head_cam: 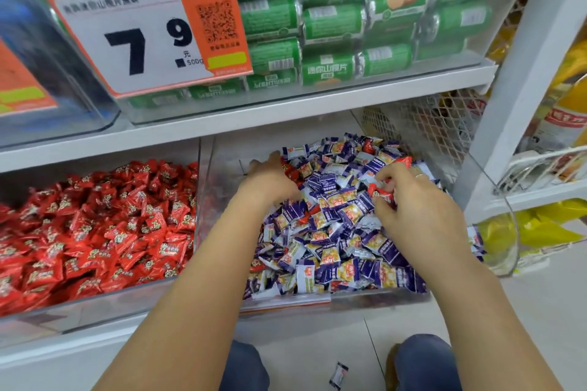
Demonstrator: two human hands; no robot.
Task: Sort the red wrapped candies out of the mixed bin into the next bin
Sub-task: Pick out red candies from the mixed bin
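Red foil shows in 2 places: massed in the next bin point(95, 301) at 9 o'clock, and scattered through the purple-and-white candies point(336, 251) of the mixed bin point(365, 298) at centre. The clear wall between the 2 bins keeps the sorted stock apart from the unsorted; the short reach across it likely explains why both hands work from the front.

Right hand point(419, 200), at 2 o'clock over the pile: fingers curled, thumb and fingertips pinching a red wrapped candy point(379, 192) just clear of the purple ones around it. Another red piece point(403, 162) lies at its 12 o'clock, near the knuckles; whether the hand touches it, cannot tell.

Left hand point(270, 178), at 11 o'clock in the mixed bin, close to the divider: fingers curved down into a cluster of red wrappers point(290, 171) at the pile's far-left edge. Grip is hidden behind the back of the hand, so grasping or merely raking cannot be told.

A few red corners poke out mid-pile point(306, 216). Judged: sorting is partway, many strays buried.

1 stray purple candy point(338, 374) lies on the floor at 6 o'clock, between the knees.
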